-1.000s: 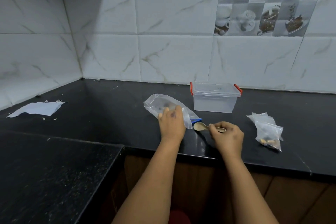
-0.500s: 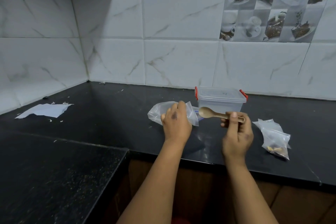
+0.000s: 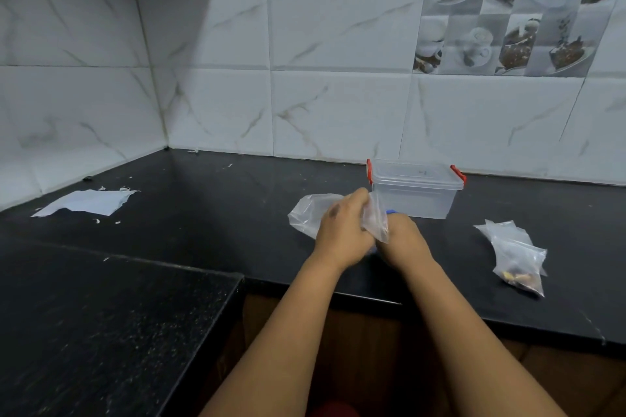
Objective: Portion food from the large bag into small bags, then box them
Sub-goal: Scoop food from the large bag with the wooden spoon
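Note:
The large clear bag lies on the black counter, left of the lidded clear box with red clips. My left hand grips the bag at its mouth and lifts a flap of plastic. My right hand is right beside it, at the bag's opening, its fingers hidden behind the flap. The wooden spoon it held is out of sight there. Small clear bags lie to the right, one with some food in it.
A torn white paper with scraps lies at the far left of the counter. A second dark counter juts out at the lower left. White tiled walls close the back and left.
My right hand came down and left with the spoon, from in front of the box to the bag's mouth. My left hand lifted the bag's opening.

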